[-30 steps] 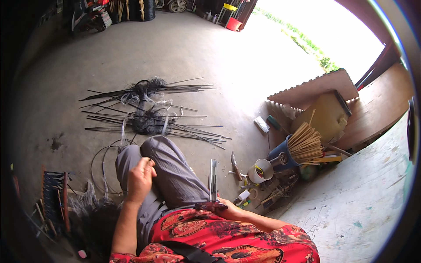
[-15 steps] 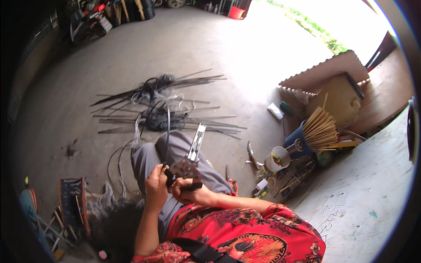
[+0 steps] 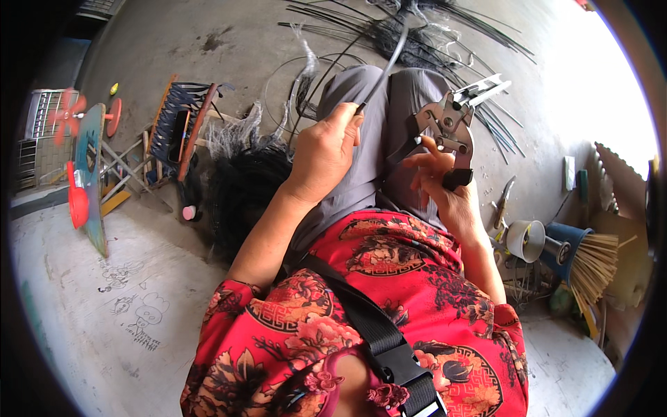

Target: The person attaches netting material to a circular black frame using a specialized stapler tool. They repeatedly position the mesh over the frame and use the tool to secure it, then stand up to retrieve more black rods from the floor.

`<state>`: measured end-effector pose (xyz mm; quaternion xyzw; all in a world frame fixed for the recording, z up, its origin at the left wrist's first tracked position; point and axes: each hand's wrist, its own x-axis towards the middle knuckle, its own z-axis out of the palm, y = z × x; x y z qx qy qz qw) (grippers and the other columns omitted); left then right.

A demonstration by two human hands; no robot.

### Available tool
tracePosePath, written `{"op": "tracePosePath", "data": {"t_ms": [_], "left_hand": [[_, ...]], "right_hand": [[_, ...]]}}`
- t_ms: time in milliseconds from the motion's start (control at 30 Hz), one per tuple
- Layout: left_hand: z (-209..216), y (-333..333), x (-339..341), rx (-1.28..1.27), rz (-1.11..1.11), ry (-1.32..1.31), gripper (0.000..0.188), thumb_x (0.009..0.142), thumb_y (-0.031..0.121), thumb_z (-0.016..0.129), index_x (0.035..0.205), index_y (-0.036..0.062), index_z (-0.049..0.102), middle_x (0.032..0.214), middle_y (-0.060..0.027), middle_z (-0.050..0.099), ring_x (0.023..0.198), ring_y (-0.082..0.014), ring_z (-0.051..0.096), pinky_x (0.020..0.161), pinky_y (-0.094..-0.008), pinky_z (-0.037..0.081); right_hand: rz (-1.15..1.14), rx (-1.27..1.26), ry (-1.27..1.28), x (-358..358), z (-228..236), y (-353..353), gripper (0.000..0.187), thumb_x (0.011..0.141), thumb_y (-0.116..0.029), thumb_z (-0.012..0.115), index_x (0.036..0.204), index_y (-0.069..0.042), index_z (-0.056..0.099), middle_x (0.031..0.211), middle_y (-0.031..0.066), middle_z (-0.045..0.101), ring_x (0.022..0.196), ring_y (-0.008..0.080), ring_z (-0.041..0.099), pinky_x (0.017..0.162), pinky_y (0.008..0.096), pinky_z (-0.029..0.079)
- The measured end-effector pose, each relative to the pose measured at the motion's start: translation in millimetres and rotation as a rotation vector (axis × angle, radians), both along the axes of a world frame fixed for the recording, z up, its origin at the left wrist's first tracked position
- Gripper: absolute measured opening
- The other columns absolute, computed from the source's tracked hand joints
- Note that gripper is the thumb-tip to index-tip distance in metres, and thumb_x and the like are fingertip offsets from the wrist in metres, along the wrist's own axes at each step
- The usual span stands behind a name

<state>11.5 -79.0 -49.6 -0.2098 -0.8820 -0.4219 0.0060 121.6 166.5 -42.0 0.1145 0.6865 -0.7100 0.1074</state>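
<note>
My left hand (image 3: 325, 154) is closed around a thin, bendy black rod (image 3: 385, 75), which rises from the fist toward the bundles on the floor. In my right hand (image 3: 450, 189) is a pair of pliers (image 3: 448, 125) with a dark metal body, black handles and a silver rail. The thumb and palm hold one black handle, while the fingers are partly spread by the other. The jaws are apart from the rod. Both hands are over my grey-trousered lap (image 3: 358, 149). Whether anything sits in the jaws is too small to tell.
Black rods and netting (image 3: 410, 45) lie on the floor ahead. Left are a woven-seat stool (image 3: 182, 132) and a board with red parts (image 3: 90, 177). Right stand a white bucket (image 3: 526, 240), a blue bucket of thin sticks (image 3: 566, 243) and a knife (image 3: 505, 201).
My view has tilted down and turned left. My hands, close together at the pliers before, are now apart: the left holds the rod and the right keeps the pliers.
</note>
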Motion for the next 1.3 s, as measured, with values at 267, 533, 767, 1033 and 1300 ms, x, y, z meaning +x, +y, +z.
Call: {"op": "tracePosePath", "data": {"t_ms": [267,533,767,1033,1300], "left_hand": [[22,-13,-32,-0.336,0.010,0.315,0.020,0.103,0.006,0.073,0.123,0.0084,0.071,0.089,-0.0132,0.079,0.080,-0.0332,0.081,0.066,-0.0444,0.063],[99,-20,-46,0.149,-0.018,-0.274,0.018,0.116,0.013,0.065,0.122,-0.0027,0.071,0.082,0.0009,0.066,0.065,-0.0072,0.060,0.061,-0.0235,0.051],[281,-40,-53,0.562,-0.226,-0.280,0.029,0.120,0.023,0.058,0.123,-0.0053,0.064,0.075,0.0017,0.052,0.053,-0.0016,0.045,0.043,-0.0181,0.034],[257,-24,-89,0.707,-0.538,-0.882,0.027,0.120,0.023,0.058,0.123,-0.0038,0.064,0.078,0.0092,0.043,0.046,0.0044,0.033,0.037,-0.0176,0.024],[187,1,-110,0.232,-0.253,-0.847,0.028,0.119,0.029,0.059,0.111,0.0052,0.071,0.075,0.0062,0.055,0.051,-0.0020,0.045,0.044,-0.0192,0.030]], "right_hand": [[0.075,0.524,0.049,-32,-4,8,0.024,0.111,-0.013,0.067,0.133,-0.007,0.074,0.086,0.0103,0.076,0.070,0.0147,0.070,0.072,0.0353,0.060],[-0.201,-0.257,0.372,-101,-3,-33,0.061,0.119,-0.013,0.054,0.174,-0.001,0.030,0.136,0.0250,0.077,0.091,0.0203,0.077,0.076,0.0324,0.061],[-0.347,-0.094,0.956,-149,95,-2,0.059,0.121,-0.015,0.053,0.171,0.003,0.029,0.142,0.0253,0.075,0.103,0.0238,0.077,0.095,0.0353,0.061],[-0.568,0.585,1.150,-154,160,70,0.054,0.119,-0.012,0.057,0.168,-0.006,0.035,0.139,0.0156,0.078,0.122,0.0245,0.076,0.107,0.0351,0.057],[-0.130,0.456,0.687,-189,117,44,0.021,0.118,-0.020,0.064,0.127,-0.009,0.080,0.103,-0.0051,0.072,0.090,0.0075,0.055,0.088,0.0239,0.044]]}}
